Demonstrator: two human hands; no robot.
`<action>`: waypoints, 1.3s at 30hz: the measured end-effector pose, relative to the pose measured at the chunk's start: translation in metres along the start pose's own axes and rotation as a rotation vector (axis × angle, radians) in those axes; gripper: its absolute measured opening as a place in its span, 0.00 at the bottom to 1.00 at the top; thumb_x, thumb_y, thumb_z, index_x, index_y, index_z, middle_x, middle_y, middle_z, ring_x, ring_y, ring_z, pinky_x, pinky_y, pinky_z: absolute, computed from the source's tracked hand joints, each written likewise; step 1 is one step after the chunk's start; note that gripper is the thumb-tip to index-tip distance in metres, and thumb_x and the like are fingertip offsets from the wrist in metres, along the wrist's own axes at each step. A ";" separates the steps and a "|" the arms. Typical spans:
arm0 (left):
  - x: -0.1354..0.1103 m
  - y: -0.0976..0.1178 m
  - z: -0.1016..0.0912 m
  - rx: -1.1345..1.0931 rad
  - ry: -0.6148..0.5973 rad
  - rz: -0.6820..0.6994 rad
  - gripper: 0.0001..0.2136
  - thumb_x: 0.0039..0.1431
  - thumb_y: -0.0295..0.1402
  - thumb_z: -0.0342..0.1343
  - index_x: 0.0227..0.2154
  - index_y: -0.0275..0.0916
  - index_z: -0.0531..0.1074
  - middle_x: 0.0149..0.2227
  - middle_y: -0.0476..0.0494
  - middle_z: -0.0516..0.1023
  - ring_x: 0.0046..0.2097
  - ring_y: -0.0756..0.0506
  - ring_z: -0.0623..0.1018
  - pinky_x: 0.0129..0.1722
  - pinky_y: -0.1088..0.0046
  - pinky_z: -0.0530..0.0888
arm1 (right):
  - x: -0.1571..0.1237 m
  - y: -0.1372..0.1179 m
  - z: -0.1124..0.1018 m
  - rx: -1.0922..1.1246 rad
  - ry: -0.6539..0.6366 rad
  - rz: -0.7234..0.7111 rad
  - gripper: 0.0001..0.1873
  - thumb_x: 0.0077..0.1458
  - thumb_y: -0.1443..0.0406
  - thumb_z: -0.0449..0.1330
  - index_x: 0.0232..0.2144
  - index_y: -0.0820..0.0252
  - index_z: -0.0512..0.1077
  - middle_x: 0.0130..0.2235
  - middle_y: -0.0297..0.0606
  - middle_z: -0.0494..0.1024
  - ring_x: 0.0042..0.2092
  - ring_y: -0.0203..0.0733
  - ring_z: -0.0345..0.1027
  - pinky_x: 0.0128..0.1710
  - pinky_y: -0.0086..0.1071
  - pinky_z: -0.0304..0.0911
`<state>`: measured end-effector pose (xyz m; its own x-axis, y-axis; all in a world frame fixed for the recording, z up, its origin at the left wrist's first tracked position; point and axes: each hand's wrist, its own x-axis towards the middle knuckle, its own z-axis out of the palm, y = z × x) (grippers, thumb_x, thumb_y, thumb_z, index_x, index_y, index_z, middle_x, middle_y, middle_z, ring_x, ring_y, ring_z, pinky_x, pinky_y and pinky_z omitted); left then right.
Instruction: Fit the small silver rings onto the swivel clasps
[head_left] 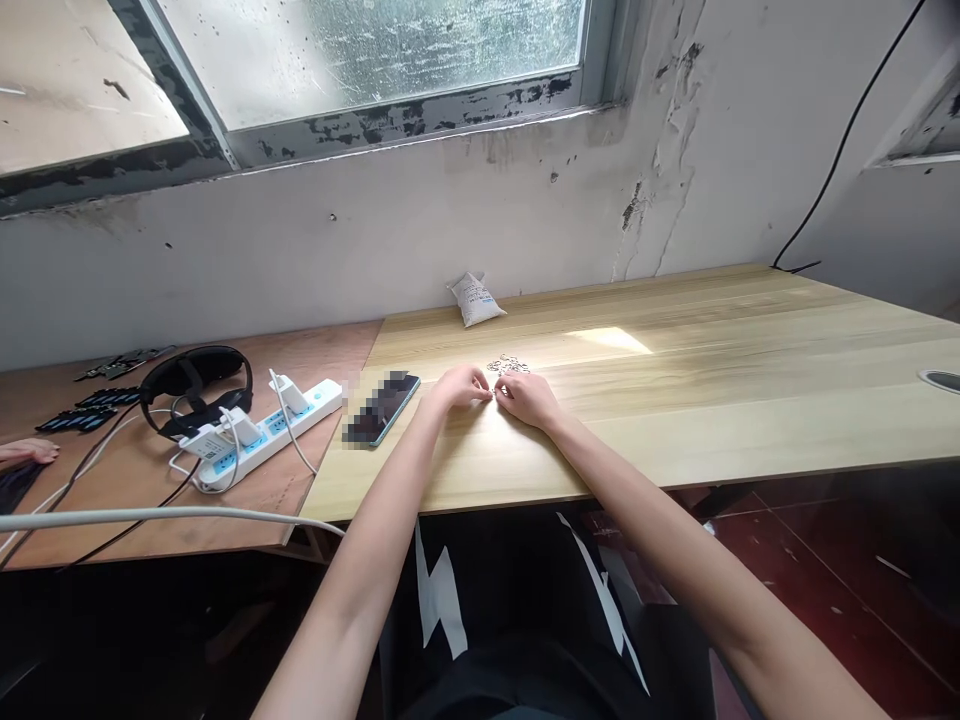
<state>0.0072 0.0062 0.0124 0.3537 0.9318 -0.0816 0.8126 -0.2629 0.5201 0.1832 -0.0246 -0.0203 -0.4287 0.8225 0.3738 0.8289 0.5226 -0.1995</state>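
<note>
My left hand (pixel 459 388) and my right hand (pixel 529 398) meet at the fingertips on a pale wood desk (pixel 697 400). A tiny metal glint shows between the pinched fingers, too small to identify. Just beyond the hands lies a small heap of metal pieces (pixel 508 366), close to my right fingers. Left of my left hand, a smartphone (pixel 382 408) lies face up with part of it blurred out.
A white sachet (pixel 475 300) lies against the wall. On the lower plywood table (pixel 330 350) are a power strip (pixel 266 432) with chargers, a black headset (pixel 195 390) and dark circuit boards (pixel 79 420). Another person's hand (pixel 26 452) rests at far left.
</note>
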 end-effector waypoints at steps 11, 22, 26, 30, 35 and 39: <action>0.018 -0.002 -0.012 -0.135 -0.221 -0.070 0.14 0.34 0.38 0.71 0.16 0.35 0.74 0.14 0.52 0.65 0.18 0.53 0.62 0.21 0.74 0.57 | -0.002 0.000 -0.003 0.054 -0.034 0.014 0.12 0.58 0.66 0.55 0.39 0.55 0.79 0.41 0.37 0.79 0.39 0.40 0.71 0.36 0.29 0.59; -0.001 -0.027 0.002 -0.262 0.032 0.040 0.16 0.45 0.39 0.66 0.36 0.35 0.76 0.27 0.49 0.74 0.28 0.51 0.71 0.29 0.76 0.66 | -0.002 0.000 -0.002 0.070 -0.010 0.009 0.13 0.60 0.65 0.54 0.40 0.55 0.78 0.42 0.38 0.79 0.38 0.40 0.71 0.37 0.30 0.60; 0.004 -0.025 -0.002 -0.246 -0.011 -0.015 0.16 0.45 0.37 0.66 0.38 0.35 0.77 0.23 0.51 0.74 0.23 0.53 0.68 0.25 0.77 0.63 | -0.003 -0.001 -0.003 0.062 -0.012 0.009 0.14 0.61 0.65 0.53 0.40 0.55 0.79 0.42 0.38 0.78 0.37 0.40 0.71 0.36 0.31 0.60; 0.015 -0.017 -0.008 -0.219 -0.080 -0.068 0.13 0.44 0.32 0.67 0.35 0.36 0.77 0.21 0.51 0.74 0.21 0.53 0.68 0.23 0.77 0.64 | -0.003 -0.002 -0.003 0.060 -0.018 0.008 0.14 0.62 0.64 0.52 0.40 0.55 0.79 0.41 0.38 0.78 0.37 0.40 0.71 0.36 0.30 0.59; 0.039 -0.003 -0.017 -0.173 -0.204 -0.180 0.06 0.38 0.26 0.68 0.22 0.35 0.77 0.19 0.49 0.74 0.22 0.52 0.72 0.25 0.76 0.70 | -0.002 0.000 -0.001 0.064 -0.020 0.010 0.14 0.62 0.63 0.52 0.41 0.55 0.78 0.41 0.38 0.78 0.37 0.40 0.71 0.35 0.31 0.59; 0.055 0.003 -0.023 -0.129 -0.309 -0.290 0.07 0.34 0.25 0.69 0.19 0.34 0.77 0.19 0.46 0.75 0.23 0.49 0.75 0.29 0.73 0.74 | -0.002 0.003 0.001 0.070 -0.020 0.009 0.14 0.63 0.62 0.52 0.41 0.54 0.78 0.41 0.38 0.78 0.37 0.40 0.71 0.36 0.31 0.59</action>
<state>0.0188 0.0628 0.0294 0.2575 0.8387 -0.4799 0.8409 0.0501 0.5388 0.1857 -0.0246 -0.0227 -0.4289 0.8313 0.3535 0.8060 0.5289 -0.2658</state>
